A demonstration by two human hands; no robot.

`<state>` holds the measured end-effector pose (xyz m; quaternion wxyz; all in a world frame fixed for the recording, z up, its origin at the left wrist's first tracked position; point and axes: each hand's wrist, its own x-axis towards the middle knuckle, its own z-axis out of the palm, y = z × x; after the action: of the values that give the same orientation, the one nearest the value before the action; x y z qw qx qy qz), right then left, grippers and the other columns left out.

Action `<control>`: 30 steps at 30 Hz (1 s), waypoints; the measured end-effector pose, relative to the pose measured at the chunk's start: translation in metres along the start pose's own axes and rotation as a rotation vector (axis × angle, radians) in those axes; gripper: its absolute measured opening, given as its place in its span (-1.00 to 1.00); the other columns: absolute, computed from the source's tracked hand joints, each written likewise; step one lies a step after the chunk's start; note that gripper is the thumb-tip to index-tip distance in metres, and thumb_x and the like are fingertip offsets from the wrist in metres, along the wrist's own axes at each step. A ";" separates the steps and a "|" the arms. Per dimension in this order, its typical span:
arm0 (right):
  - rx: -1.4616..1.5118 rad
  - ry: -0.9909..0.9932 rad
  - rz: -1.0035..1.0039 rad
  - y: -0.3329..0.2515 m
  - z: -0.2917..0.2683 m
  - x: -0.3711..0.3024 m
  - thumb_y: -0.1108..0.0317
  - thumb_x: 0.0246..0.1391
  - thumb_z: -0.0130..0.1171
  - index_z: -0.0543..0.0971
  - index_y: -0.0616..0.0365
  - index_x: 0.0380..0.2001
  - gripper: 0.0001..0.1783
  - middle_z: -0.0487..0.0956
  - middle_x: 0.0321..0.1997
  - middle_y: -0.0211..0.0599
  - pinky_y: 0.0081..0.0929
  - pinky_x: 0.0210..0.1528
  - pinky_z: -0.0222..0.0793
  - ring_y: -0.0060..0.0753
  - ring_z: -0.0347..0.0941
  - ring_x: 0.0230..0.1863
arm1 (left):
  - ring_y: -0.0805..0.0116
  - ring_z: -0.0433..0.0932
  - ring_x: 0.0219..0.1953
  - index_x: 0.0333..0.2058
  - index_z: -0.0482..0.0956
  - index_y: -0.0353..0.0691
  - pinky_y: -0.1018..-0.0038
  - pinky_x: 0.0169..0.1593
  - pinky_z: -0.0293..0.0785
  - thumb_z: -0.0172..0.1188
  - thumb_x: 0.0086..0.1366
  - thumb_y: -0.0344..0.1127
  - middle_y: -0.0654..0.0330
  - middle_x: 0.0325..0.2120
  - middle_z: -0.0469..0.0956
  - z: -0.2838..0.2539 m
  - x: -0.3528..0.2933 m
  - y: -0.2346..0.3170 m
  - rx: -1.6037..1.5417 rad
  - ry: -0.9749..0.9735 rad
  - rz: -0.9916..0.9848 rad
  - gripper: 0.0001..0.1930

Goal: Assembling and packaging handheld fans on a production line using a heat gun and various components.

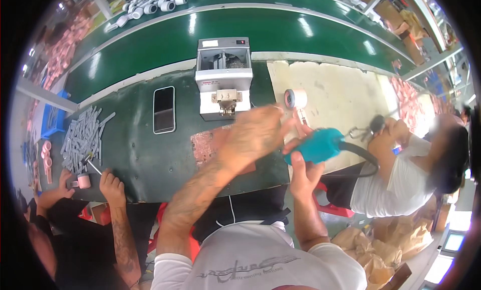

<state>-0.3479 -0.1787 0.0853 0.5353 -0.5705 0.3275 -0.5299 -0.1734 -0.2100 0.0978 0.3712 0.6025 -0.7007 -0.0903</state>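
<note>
My right hand (303,176) is wrapped round a teal power screwdriver (320,145), whose black cable curves off to the right. Its tip is hidden behind my hands. Just left of it is my left hand (255,132), smeared by motion, so its fingers and anything in them cannot be made out. Beyond both hands a round white-and-pink housing (296,98) lies on the pale sheet, with a narrow piece running from it toward my fingers. A grey box-shaped screw feeder (224,72) stands in front of me, its metal outlet close to my left hand.
A phone (164,109) lies on the dark green mat (135,155). At the left, a co-worker's hand (113,189) holds a screwdriver beside a pile of grey strips (84,137). Another person (401,165) sits at the right. A green conveyor (280,32) crosses behind.
</note>
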 end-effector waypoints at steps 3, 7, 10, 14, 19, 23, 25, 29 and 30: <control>-0.028 0.063 -0.060 -0.009 -0.005 -0.001 0.22 0.29 0.28 0.31 0.42 0.35 -0.28 0.61 -0.17 -0.24 -0.43 -0.01 0.43 -0.45 0.51 -0.13 | 0.13 0.72 -0.35 -0.35 0.70 -0.19 0.23 -0.35 0.58 0.14 0.39 0.22 0.11 -0.38 0.69 0.040 0.026 0.021 0.143 -0.338 -0.114 -0.47; -0.121 0.123 -0.099 -0.013 -0.018 -0.009 0.13 0.30 0.29 0.32 0.45 0.32 -0.26 0.61 -0.23 -0.21 -0.42 -0.05 0.44 -0.44 0.52 -0.21 | 0.16 0.70 -0.29 -0.25 0.69 -0.18 0.17 -0.20 0.49 0.21 0.31 0.24 0.17 -0.34 0.68 0.082 0.034 0.021 0.230 -0.243 -0.150 -0.48; -0.163 0.115 -0.117 -0.010 -0.024 -0.007 0.17 0.29 0.28 0.31 0.45 0.32 -0.27 0.60 -0.22 -0.21 -0.45 -0.09 0.43 -0.45 0.51 -0.20 | 0.16 0.68 -0.19 -0.12 0.65 -0.19 0.15 -0.15 0.47 0.21 0.30 0.13 0.14 -0.28 0.68 0.093 0.048 0.016 0.130 -0.328 -0.323 -0.53; -0.058 0.110 0.005 -0.021 -0.025 0.000 0.34 0.28 0.24 0.35 0.39 0.27 -0.42 0.60 -0.14 -0.24 -0.41 0.13 0.35 -0.44 0.48 -0.02 | -0.05 0.70 -0.32 -0.16 0.65 -0.19 -0.01 -0.20 0.57 0.20 0.29 0.01 0.08 -0.28 0.70 0.076 0.029 0.012 0.140 -0.094 -0.278 -0.62; -0.062 -0.079 0.088 -0.029 -0.028 0.012 0.19 0.27 0.24 0.43 0.37 0.22 -0.41 0.59 -0.13 -0.25 -0.45 -0.06 0.38 -0.40 0.52 -0.11 | 0.13 0.64 -0.18 -0.16 0.60 -0.21 0.18 -0.27 0.60 0.37 0.12 -0.28 0.16 -0.30 0.55 0.006 -0.024 0.015 -0.096 0.139 0.007 -0.70; 0.076 -0.097 0.037 -0.020 -0.010 0.014 -0.04 0.28 0.24 0.43 0.39 0.19 -0.29 0.54 -0.32 -0.20 -0.43 -0.26 0.38 -0.40 0.49 -0.34 | 0.13 0.62 -0.21 -0.29 0.64 -0.16 0.21 -0.26 0.59 0.43 0.03 -0.31 0.18 -0.31 0.54 -0.024 -0.070 -0.004 -0.008 0.142 -0.021 -0.76; 0.108 -0.113 0.061 -0.030 0.006 0.016 -0.18 0.26 0.23 0.44 0.38 0.11 -0.24 0.49 -0.40 -0.26 -0.41 -0.32 0.34 -0.39 0.45 -0.40 | 0.11 0.62 -0.21 -0.32 0.66 -0.16 0.20 -0.20 0.58 0.45 0.01 -0.31 0.18 -0.30 0.55 -0.027 -0.086 -0.021 -0.031 0.160 -0.052 -0.77; 0.293 -0.164 0.082 -0.031 0.034 0.030 -0.43 0.19 0.21 0.43 0.19 -0.21 -0.23 0.36 -0.56 -0.35 -0.39 -0.45 0.25 -0.39 0.32 -0.55 | 0.06 0.60 -0.16 -0.31 0.68 -0.18 0.13 -0.08 0.54 0.43 0.06 -0.22 0.14 -0.28 0.56 -0.050 -0.097 -0.041 0.025 0.034 -0.057 -0.76; 0.273 -0.190 0.075 -0.033 0.044 0.037 -0.46 0.17 0.20 0.38 0.14 -0.28 -0.23 0.34 -0.57 -0.35 -0.39 -0.47 0.23 -0.40 0.30 -0.56 | 0.03 0.59 -0.15 -0.30 0.69 -0.19 0.10 -0.05 0.53 0.42 0.11 -0.17 0.13 -0.27 0.57 -0.055 -0.095 -0.043 0.054 -0.072 -0.085 -0.74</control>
<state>-0.3043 -0.1955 0.1322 0.6557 -0.5273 0.2216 -0.4928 -0.1049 -0.1164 0.0728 0.3253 0.6380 -0.6894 -0.1087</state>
